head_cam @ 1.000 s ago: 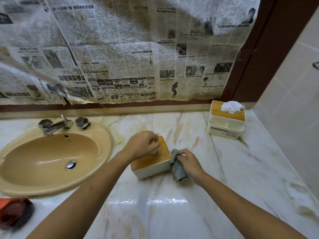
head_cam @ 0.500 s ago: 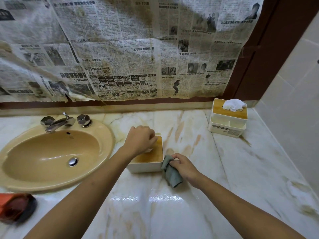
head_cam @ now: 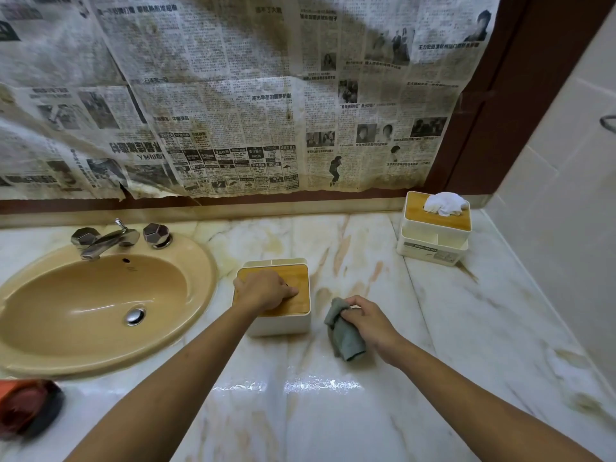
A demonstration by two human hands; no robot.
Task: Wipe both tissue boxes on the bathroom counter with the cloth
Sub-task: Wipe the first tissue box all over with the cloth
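The near tissue box [head_cam: 293,323], white with a wooden lid, stands on the marble counter [head_cam: 483,328] just right of the sink. My left hand [head_cam: 263,290] lies on its lid with fingers curled, holding it. My right hand [head_cam: 366,320] grips a grey-green cloth [head_cam: 343,336] on the counter, a short gap to the right of that box and not touching it. The far tissue box [head_cam: 433,236], with a white tissue [head_cam: 445,203] sticking out of its wooden top, stands in the back right corner, away from both hands.
A tan sink [head_cam: 100,295] with a chrome tap [head_cam: 106,240] fills the left side. A red and dark object [head_cam: 23,405] lies at the counter's front left. Newspaper [head_cam: 233,95] covers the back wall; a tiled wall [head_cam: 566,195] bounds the right.
The near box has turned square and shifted left toward the sink under my left hand. My right hand with the cloth has come off the box's side and moved right.
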